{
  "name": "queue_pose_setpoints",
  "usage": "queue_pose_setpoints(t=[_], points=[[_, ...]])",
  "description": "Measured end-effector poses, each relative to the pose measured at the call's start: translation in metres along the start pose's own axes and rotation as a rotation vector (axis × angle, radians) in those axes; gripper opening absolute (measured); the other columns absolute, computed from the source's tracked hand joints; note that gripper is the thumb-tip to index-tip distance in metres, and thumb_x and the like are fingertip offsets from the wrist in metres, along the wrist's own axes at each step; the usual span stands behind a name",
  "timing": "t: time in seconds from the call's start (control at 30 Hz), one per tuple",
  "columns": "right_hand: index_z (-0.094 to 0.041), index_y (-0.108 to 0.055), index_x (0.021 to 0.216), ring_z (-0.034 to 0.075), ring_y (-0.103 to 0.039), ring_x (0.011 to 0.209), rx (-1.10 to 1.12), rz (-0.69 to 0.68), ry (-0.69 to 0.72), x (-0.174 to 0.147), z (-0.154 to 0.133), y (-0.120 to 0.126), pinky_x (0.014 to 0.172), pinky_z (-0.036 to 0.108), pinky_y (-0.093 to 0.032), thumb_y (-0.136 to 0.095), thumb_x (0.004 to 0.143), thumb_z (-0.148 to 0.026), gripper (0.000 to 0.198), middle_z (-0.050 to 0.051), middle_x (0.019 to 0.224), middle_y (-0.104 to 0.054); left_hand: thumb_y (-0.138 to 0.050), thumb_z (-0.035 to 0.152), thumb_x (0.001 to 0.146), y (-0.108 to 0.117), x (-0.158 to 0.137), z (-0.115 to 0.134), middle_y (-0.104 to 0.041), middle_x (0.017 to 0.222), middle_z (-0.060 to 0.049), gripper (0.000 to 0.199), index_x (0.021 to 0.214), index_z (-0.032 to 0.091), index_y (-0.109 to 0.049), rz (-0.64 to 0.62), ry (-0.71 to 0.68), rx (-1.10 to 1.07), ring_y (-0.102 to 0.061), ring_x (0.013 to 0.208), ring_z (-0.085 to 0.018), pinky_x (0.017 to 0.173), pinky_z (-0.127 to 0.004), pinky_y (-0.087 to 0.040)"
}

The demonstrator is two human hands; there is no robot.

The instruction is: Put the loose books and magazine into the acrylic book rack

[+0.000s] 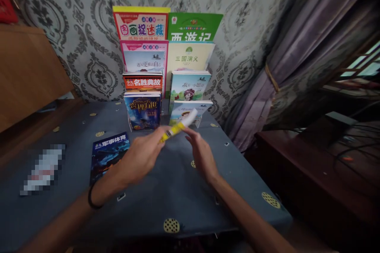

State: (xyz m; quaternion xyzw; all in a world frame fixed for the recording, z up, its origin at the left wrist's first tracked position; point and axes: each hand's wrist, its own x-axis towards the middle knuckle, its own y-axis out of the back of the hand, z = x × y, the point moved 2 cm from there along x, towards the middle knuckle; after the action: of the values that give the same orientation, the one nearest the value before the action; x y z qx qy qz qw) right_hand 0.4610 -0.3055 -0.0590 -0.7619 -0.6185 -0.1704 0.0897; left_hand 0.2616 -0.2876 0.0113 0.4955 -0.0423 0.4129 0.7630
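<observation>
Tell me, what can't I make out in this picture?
All in the head view:
Print on the yellow-and-white item: motion blur.
Whether the right hand touches it: same blur.
Lower right of the flat dark-blue book: behind the left arm.
Pale object, left: pixelated.
Red object: cut by the left edge.

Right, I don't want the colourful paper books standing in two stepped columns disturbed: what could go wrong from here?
1. The thin yellow-and-white book in the left hand appears close to the pale blue rectangular book at the right column's front, and might bump it.
2. The left wrist overlaps, in view, the dark blue rectangular book lying flat; if low, it could drag it.
3. Whether the right hand supports the held book is unclear; if not, it might tip.
</observation>
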Motion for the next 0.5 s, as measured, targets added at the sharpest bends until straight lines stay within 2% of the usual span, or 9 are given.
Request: queue_pose_setpoints(t=[0.1, 0.13, 0.2, 0.27, 0.37, 0.43, 0.5], points=[[-0.023, -0.057, 0.131, 0.029, -0.054, 0.129, 0.16, -0.098, -0.162, 0.006, -0.003, 0.006, 0.106, 0.052, -0.044, -0.008, 0.094, -0.07, 0.078, 0.012, 0.127, -0.068, -0.035, 0.007, 0.095, -0.018, -0.016, 0.0, -0.054, 0.143, -0.012, 0.048, 0.141, 0.02, -0.044, -0.078, -0.252, 0.467, -0.045, 0.138, -0.028, 0.112, -0.049, -0.04], [-0.021, -0.059, 0.129, 0.03, -0.059, 0.124, 0.236, -0.141, -0.24, 0.004, -0.001, 0.006, 0.103, 0.052, -0.047, -0.011, 0.093, -0.072, 0.078, 0.012, 0.122, -0.07, -0.035, 0.005, 0.094, -0.028, -0.024, -0.004, -0.051, 0.147, -0.012, 0.051, 0.143, 0.019, -0.042, -0.107, -0.276, 0.574, -0.04, 0.142, -0.029, 0.114, -0.05, -0.037], [-0.02, -0.063, 0.122, 0.031, -0.066, 0.113, 0.382, -0.228, -0.423, -0.001, 0.009, 0.007, 0.096, 0.05, -0.052, -0.028, 0.091, -0.074, 0.072, 0.012, 0.112, -0.074, -0.036, 0.004, 0.093, -0.051, -0.038, -0.014, -0.049, 0.149, -0.013, 0.054, 0.146, 0.018, -0.038, -0.197, -0.258, 0.691, -0.038, 0.143, -0.028, 0.112, -0.048, -0.039], [-0.019, -0.067, 0.112, 0.031, -0.07, 0.1, 0.343, -0.254, -0.525, -0.005, 0.023, 0.011, 0.087, 0.048, -0.056, -0.044, 0.087, -0.072, 0.064, 0.013, 0.101, -0.076, -0.035, 0.006, 0.095, -0.071, -0.05, -0.021, -0.048, 0.15, -0.014, 0.054, 0.148, 0.017, -0.035, -0.292, -0.222, 0.717, -0.039, 0.142, -0.028, 0.109, -0.046, -0.042], [-0.017, -0.071, 0.098, 0.032, -0.071, 0.087, -0.023, -0.145, -0.443, -0.002, 0.043, 0.027, 0.079, 0.049, -0.058, -0.058, 0.08, -0.069, 0.056, 0.012, 0.086, -0.075, -0.037, 0.015, 0.1, -0.091, -0.06, -0.024, -0.048, 0.149, -0.015, 0.046, 0.146, 0.018, -0.04, -0.365, -0.183, 0.683, -0.038, 0.142, -0.032, 0.108, -0.052, -0.041], [-0.017, -0.071, 0.097, 0.035, -0.068, 0.096, -0.194, -0.037, -0.353, 0.004, 0.048, 0.037, 0.088, 0.054, -0.053, -0.064, 0.076, -0.065, 0.053, 0.013, 0.093, -0.074, -0.041, 0.023, 0.101, -0.096, -0.062, -0.024, -0.05, 0.147, -0.015, 0.041, 0.142, 0.018, -0.045, -0.371, -0.161, 0.648, -0.039, 0.142, -0.033, 0.109, -0.053, -0.041], [-0.019, -0.07, 0.103, 0.036, -0.059, 0.116, -0.286, 0.024, -0.253, 0.008, 0.046, 0.039, 0.105, 0.057, -0.041, -0.067, 0.078, -0.057, 0.046, 0.014, 0.112, -0.071, -0.043, 0.028, 0.102, -0.096, -0.062, -0.025, -0.053, 0.145, -0.014, 0.04, 0.14, 0.017, -0.048, -0.362, -0.147, 0.616, -0.041, 0.14, -0.031, 0.11, -0.051, -0.041]])
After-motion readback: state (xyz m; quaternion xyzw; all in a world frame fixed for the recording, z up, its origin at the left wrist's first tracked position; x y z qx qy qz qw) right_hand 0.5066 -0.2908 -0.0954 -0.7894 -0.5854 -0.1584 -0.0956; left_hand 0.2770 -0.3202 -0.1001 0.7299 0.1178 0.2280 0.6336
